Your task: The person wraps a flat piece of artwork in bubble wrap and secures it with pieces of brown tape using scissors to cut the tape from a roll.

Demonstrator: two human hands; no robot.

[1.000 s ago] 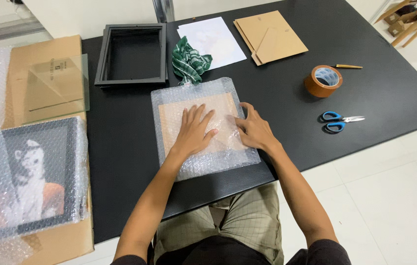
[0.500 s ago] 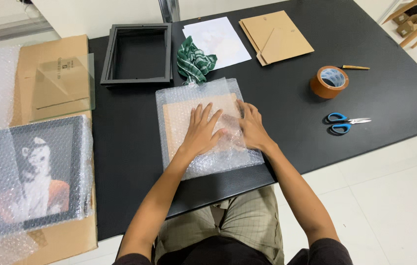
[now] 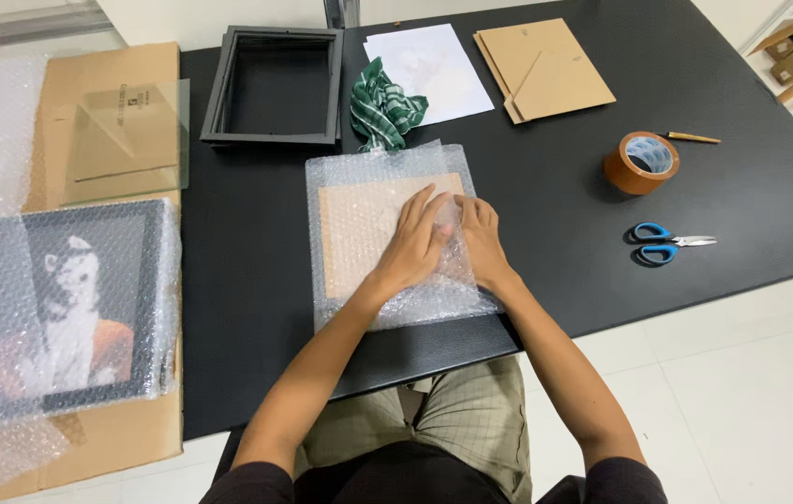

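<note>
A flat brown board wrapped in clear bubble wrap lies on the black table in front of me. My left hand lies flat on the wrap, fingers spread, pressing it down. My right hand rests beside it at the right part of the package, fingers touching the wrap, close against the left hand. Neither hand grips anything.
An empty black frame and a green cloth lie beyond the package. White paper and brown boards sit farther back. Brown tape roll, pencil, blue scissors at right. A bubble-wrapped framed picture lies on cardboard at left.
My right hand has slid left across the wrap until it sits against my left hand. The view has shifted slightly.
</note>
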